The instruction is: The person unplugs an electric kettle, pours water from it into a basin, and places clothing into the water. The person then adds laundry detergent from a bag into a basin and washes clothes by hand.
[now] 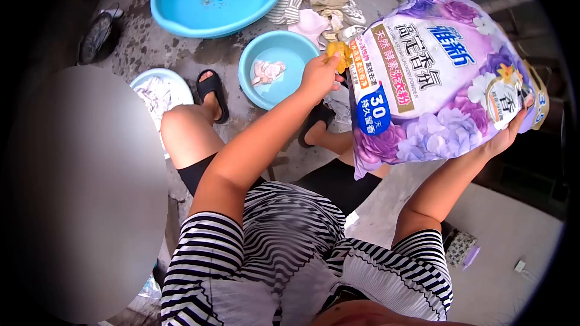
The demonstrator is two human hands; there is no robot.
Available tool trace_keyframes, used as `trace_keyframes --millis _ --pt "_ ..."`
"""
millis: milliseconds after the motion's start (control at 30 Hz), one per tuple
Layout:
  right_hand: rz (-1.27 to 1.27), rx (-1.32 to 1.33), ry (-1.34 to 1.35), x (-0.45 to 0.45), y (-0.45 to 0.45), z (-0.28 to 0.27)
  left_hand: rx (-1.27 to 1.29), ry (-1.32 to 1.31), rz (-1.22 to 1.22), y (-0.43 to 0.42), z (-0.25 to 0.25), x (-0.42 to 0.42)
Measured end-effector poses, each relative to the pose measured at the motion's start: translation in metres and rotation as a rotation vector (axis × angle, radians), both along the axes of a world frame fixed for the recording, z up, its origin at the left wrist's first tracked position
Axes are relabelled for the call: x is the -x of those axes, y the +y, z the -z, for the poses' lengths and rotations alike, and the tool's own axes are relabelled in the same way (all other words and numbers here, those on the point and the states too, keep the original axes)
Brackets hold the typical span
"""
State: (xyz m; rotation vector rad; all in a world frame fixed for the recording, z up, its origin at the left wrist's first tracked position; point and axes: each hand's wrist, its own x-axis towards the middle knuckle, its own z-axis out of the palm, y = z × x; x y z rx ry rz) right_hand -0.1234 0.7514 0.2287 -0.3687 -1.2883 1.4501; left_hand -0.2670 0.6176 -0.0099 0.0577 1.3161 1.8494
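A large purple floral bag of laundry powder (417,78) hangs tilted in front of me, raised over the ground. My right hand (507,133) grips its lower right end, with the fingers partly hidden by the bag. At its left end, my left hand (321,76) is closed on a crumpled yellow part (338,55), which looks like the bag's gathered end. Below my left hand stands a small light-blue basin (251,78). A wet pale cloth (267,72) lies in its water.
A larger blue basin (172,21) holding water stands farther off. Several clothes (332,9) lie heaped on the wet ground beyond the small basin. To the left, a pale basin (140,76) holds whitish cloth. A dark container (99,39) stands at the far left.
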Motion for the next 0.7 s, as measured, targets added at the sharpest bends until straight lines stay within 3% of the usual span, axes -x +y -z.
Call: trace_keyframes --millis 33,133,167,233,333,367,433,500,600,700 --pt "-0.053 0.006 -0.012 -0.003 0.008 0.002 0.061 0.079 0.035 -0.009 -0.006 0.002" --pt "-0.858 0.213 0.231 -0.026 0.046 0.011 0.390 0.898 -0.003 -0.019 0.002 0.009" --pt "-0.062 0.042 -0.030 -0.003 0.013 0.002 0.352 0.819 0.013 -0.021 0.002 0.009" --pt "-0.088 0.038 -0.031 0.008 0.004 0.006 0.268 0.666 0.040 -0.021 0.002 0.009" --pt "-0.110 0.038 -0.022 0.006 0.005 0.003 -0.002 -0.034 -0.001 -0.023 -0.020 0.005" --pt "-0.115 0.038 -0.018 0.001 0.004 0.001 -0.037 -0.044 0.029 -0.023 -0.020 0.006" --pt "-0.622 0.133 0.161 -0.007 0.008 0.009 -0.090 -0.144 0.052 -0.025 -0.019 0.013" --pt "-0.881 0.232 0.241 -0.014 0.013 0.012 -0.149 -0.219 0.090 -0.027 -0.021 0.017" --pt "-0.909 0.365 0.217 -0.023 0.025 0.020 -0.133 -0.321 0.225 -0.031 -0.025 0.035" --pt "-1.001 0.422 0.179 -0.026 0.047 0.025 -0.082 -0.245 0.263 -0.030 -0.029 0.043"
